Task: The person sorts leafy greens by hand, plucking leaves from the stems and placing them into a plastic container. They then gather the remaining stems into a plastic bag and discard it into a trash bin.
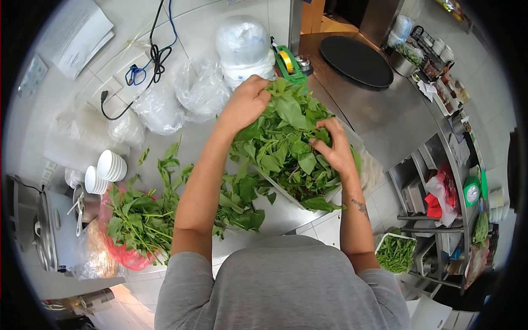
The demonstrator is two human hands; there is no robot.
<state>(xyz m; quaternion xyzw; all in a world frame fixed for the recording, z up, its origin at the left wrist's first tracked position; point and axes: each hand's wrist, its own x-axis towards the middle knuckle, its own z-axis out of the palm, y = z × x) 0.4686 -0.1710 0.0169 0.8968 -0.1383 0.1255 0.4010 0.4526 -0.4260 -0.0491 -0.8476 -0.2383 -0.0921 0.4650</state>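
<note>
A big heap of leafy greens [283,146] fills a pale rectangular tub [280,190] in front of me. At the far side of the heap, my left hand [248,104] is closed, with its fingertips pinched on leaves. My right hand [336,148] rests at the heap's right side, its thumb and fingers curled round some leaves; its fingertips are partly hidden among them. More loose greens [236,203] lie on the steel counter [206,146], partly behind my left forearm. At the left, a pink-red plastic bag [118,247] lies under a further pile of leafy stems [137,223].
Clear plastic bags [203,91] and a green tape dispenser [289,63] stand along the back wall. Stacked white cups [111,166] are at the left. A black round tray [357,61] lies at the back right. Shelves [434,214] and a box of cut greens [396,253] are lower right.
</note>
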